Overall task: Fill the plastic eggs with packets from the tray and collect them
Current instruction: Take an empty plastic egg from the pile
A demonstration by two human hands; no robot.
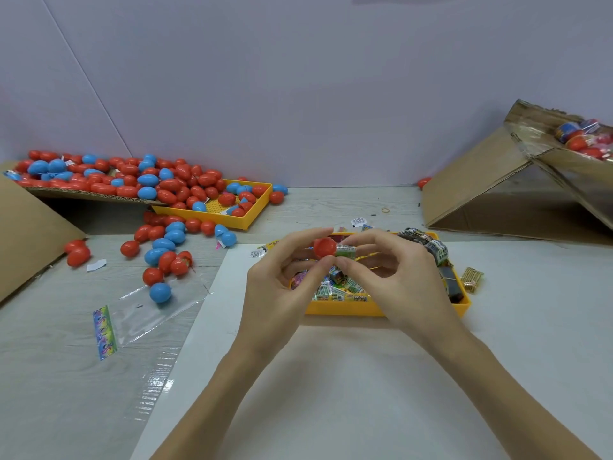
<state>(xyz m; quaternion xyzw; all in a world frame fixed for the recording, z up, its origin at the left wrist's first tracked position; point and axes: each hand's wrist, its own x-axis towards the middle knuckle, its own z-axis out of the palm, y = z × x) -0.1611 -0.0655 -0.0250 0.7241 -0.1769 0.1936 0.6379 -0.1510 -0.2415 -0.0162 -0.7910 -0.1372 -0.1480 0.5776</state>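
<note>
Dozens of red and blue plastic eggs (132, 180) lie heaped on a cardboard flap (83, 193) at the far left edge of the surface (49, 376), spilling into a yellow tray (247, 216) beside it and down onto the bare wood nearer the person. Below that spill a clear plastic bag (146, 313) with a colourful printed header lies flat near the left edge, one blue egg (160, 292) resting at its far end. A white sheet (348, 393) covers the surface from the middle to the right. At its far edge sits a second yellow tray (345, 308) holding small printed packets (335, 287), and both hands work just above it. The left hand (282, 283) pinches a red egg half (324, 247) between thumb and fingertips. The right hand (401, 277) pinches a small green packet (345, 251) whose end touches the open mouth of that half. One gold packet (471, 278) lies just outside the tray's right wall. At the far right corner a tilted cardboard box (481, 180) holds wrapped eggs (583, 137)
</note>
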